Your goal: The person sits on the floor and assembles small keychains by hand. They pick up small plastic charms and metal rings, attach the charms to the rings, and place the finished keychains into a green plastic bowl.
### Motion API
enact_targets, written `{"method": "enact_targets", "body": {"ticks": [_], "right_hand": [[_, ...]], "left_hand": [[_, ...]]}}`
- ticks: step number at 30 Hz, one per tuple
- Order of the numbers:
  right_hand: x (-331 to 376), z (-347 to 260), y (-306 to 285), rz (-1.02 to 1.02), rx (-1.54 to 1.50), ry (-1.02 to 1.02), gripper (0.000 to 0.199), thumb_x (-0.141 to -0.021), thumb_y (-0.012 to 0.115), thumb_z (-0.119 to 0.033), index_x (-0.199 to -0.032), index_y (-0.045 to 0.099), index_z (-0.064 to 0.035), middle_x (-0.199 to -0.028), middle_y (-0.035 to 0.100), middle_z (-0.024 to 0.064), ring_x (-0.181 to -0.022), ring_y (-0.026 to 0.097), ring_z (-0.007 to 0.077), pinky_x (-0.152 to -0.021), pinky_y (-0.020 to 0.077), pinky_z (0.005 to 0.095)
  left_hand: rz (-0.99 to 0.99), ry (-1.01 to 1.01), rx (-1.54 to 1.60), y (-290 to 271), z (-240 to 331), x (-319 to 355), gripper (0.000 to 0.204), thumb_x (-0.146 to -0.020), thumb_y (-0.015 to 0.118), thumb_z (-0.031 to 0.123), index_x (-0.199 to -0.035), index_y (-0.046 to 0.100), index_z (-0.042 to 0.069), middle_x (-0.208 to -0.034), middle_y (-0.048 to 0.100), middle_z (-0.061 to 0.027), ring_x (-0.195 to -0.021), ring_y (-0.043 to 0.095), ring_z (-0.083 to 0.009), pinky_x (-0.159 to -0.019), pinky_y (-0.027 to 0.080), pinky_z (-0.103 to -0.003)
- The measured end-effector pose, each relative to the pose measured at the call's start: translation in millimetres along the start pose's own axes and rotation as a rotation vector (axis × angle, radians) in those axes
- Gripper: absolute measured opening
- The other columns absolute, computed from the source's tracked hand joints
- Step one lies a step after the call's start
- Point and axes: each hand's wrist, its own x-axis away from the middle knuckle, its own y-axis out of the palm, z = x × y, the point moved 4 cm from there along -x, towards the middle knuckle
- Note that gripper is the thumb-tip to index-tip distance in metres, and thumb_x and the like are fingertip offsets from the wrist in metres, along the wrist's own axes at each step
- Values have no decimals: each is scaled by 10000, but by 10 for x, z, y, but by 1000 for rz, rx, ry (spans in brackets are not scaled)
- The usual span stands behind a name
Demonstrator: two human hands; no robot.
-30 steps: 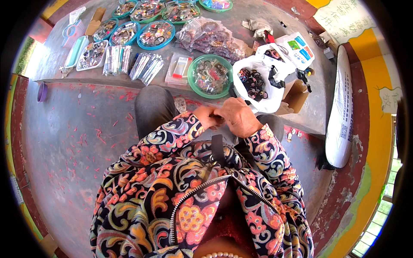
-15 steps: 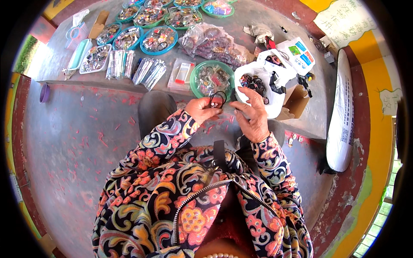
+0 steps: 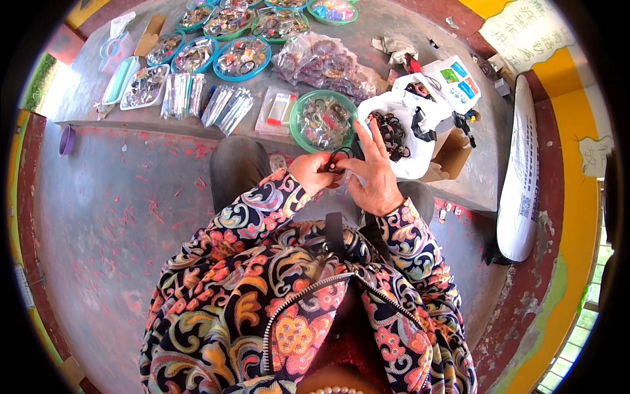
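Well, reading from the left, two bundles of slim clear packets (image 3: 228,110) lie on the grey ledge (image 3: 374,23), then comes the left hand (image 3: 311,173), curled nearly closed with a black loop (image 3: 339,150) pinched at its fingertips, out in front of the ledge. Just beyond sits a green basin (image 3: 294,123) of small bagged pieces. The loop looks thin and springy, so a slack pinch could, I'd judge, let it flick to the floor (image 3: 131,197). Next is the right hand (image 3: 375,184), thumb and forefinger against or just beside the loop, I can't tell which, other fingers spread wide; whether it grips anything is hidden. Those fingers reach near the white bag (image 3: 415,162), and a careless swing might snag its rim and spill the dark bands (image 3: 396,134) heaped inside
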Motion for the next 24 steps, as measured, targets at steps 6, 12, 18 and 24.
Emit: {"method": "enact_targets", "body": {"ticks": [6, 12, 18, 24], "right_hand": [[5, 56, 76, -103, 2, 61, 248, -553, 476, 37, -698, 639, -82, -1287, 307, 187, -1226, 180, 406, -978, 238, 424], [-5, 100, 34, -28, -30, 60, 245, -574, 487, 21, -698, 650, -114, -1266, 336, 193, -1210, 201, 421, -989, 235, 400], [8, 127, 74, -89, -21, -8, 240, -579, 492, 9, -702, 652, -121, -1259, 346, 199, -1202, 230, 410, -984, 243, 398], [60, 200, 191, -293, 85, 5, 176, -605, 533, -95, -730, 655, -118, -1282, 312, 199, -1217, 204, 399, -971, 261, 391]], "left_hand": [[-45, -7, -71, 65, -110, -11, 332, -766, 529, -24, -1091, 484, 34, -927, 549, -15, -811, 548, -92, -659, 490, -234], [-36, 17, -61, 84, -96, -18, 329, -769, 527, -21, -1090, 479, 27, -884, 549, -18, -790, 547, -100, -638, 494, -234], [-11, 14, -81, 114, -40, 11, 358, -774, 523, -18, -1124, 455, 15, -928, 566, -56, -791, 562, -116, -627, 501, -242], [-9, 37, -169, 150, -59, 5, 363, -775, 528, 1, -1131, 460, 14, -923, 577, -75, -776, 572, -131, -615, 502, -245]]}}
